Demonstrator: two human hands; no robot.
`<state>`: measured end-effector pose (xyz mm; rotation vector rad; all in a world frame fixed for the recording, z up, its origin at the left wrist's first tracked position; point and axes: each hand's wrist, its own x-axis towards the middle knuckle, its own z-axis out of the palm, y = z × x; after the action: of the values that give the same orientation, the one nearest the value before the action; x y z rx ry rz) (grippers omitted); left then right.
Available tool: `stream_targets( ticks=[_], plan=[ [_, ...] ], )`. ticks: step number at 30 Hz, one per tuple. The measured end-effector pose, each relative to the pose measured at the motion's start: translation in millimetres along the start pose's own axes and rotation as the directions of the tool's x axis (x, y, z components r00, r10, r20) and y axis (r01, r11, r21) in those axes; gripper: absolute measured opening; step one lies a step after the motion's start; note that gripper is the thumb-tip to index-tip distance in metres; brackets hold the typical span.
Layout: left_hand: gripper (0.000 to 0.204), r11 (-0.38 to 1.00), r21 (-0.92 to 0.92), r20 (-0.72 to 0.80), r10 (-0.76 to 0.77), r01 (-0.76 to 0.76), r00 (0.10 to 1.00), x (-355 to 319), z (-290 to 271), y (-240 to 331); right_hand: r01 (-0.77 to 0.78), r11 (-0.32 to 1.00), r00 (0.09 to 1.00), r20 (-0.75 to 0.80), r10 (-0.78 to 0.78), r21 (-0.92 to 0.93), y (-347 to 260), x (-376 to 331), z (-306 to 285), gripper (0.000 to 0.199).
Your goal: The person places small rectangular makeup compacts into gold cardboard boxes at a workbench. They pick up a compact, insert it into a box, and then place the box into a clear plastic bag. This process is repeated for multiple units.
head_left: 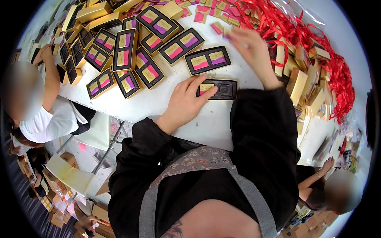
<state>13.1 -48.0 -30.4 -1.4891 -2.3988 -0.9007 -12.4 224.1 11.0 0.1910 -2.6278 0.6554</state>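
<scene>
In front of me lies a gold-edged box (215,96) with a black two-pocket insert. Its left pocket holds a gold-and-pink wrapped square (204,87), while the right pocket is bare. My left hand (184,101) grips the box's left end, the thumb over the wrapped square and the other fingers at the far edge. Farther off, my right hand (250,44) reaches over the table by loose wrapped squares (216,27). Motion smears its fingers, and a purple patch shows at the tips. Just beyond my box sits a filled box (208,60) with one pink and one purple square.
Several filled boxes (150,68) overlap at the left, with insert boxes (73,71) beyond them. Tangled red ribbon (278,23) and piled gold boxes (305,79) crowd the right. Other people work at the left and lower right. A pale chair (71,174) stands lower left.
</scene>
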Motion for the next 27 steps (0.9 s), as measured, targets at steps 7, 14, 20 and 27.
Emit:
stream_targets(
  ticks=[7, 14, 20, 27],
  plan=[
    [0.054, 0.996, -0.092, 0.007, -0.013, 0.014, 1.0, 0, -2, -1, 0.243, 0.96, 0.934, 0.3, -0.193, -0.137, -79, -99, -33, 0.044],
    [0.043, 0.985, 0.162, 0.307, 0.006, -0.059, 0.952, 24, -56, 10, 0.455, 0.89, 0.88, 0.162, -0.446, -0.022, -63, -94, 3, 0.051],
    [0.036, 0.91, 0.398, -0.161, -0.052, 0.113, 0.986, 153, -147, -137, 0.488, 0.87, 0.855, 0.241, -0.459, -0.073, -61, -93, 1, 0.046],
    [0.079, 0.357, 0.913, -0.08, -0.321, 0.199, 0.944, 175, -140, -330, 0.334, 0.94, 0.931, 0.134, -0.341, 0.068, -58, -97, 10, 0.046]
  ],
)
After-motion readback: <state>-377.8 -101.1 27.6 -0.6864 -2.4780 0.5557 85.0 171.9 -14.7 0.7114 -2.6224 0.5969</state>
